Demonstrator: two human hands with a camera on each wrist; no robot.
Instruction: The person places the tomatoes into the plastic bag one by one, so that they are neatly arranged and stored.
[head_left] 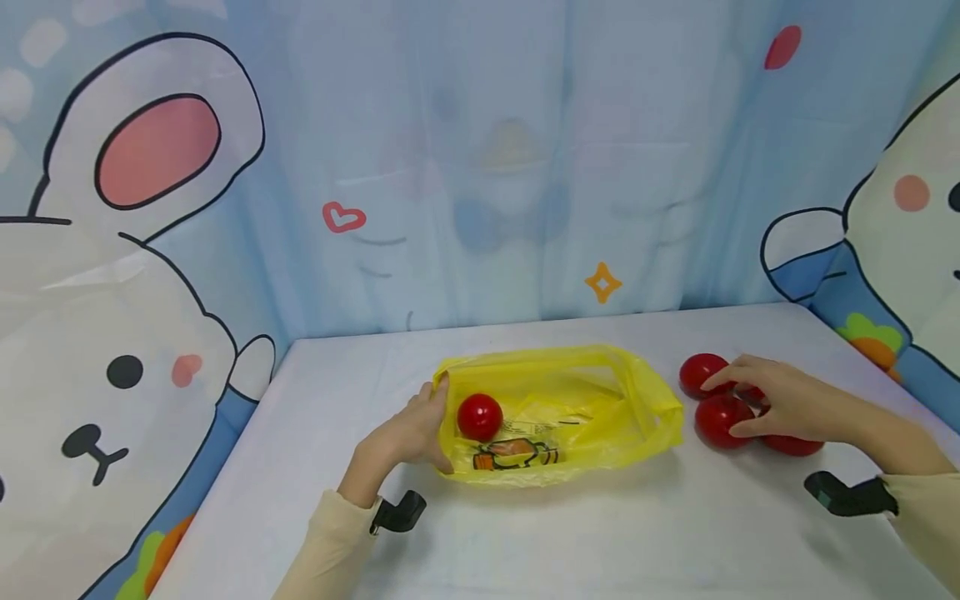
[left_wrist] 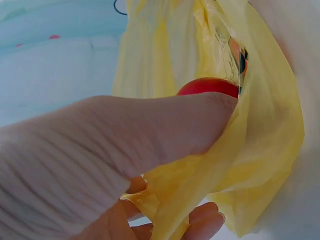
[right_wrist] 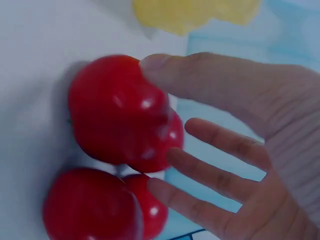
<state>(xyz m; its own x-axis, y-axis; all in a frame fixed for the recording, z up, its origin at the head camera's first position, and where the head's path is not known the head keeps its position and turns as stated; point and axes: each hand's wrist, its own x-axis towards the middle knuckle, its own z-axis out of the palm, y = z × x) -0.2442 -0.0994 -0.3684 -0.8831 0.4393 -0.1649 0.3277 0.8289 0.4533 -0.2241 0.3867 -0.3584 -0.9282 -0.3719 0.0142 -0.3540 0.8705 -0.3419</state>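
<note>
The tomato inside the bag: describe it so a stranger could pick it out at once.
On the white table lies a yellow plastic bag, its left edge pinched by the left hand. The red tomato sits just inside that edge. It is the only one in the bag; the other tomatoes cluster outside under the right hand.

White table (head_left: 525,542) with yellow bag (head_left: 600,417), red tomatoes (head_left: 718,419).

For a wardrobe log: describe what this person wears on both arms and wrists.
Both arms are in long, plain cream-coloured sleeves that end at the wrists, with no pattern or marking visible. A small black device sits at each wrist: one by the left hand at, one by the right hand at. Both hands are bare, with no gloves, rings or watch visible.
</note>
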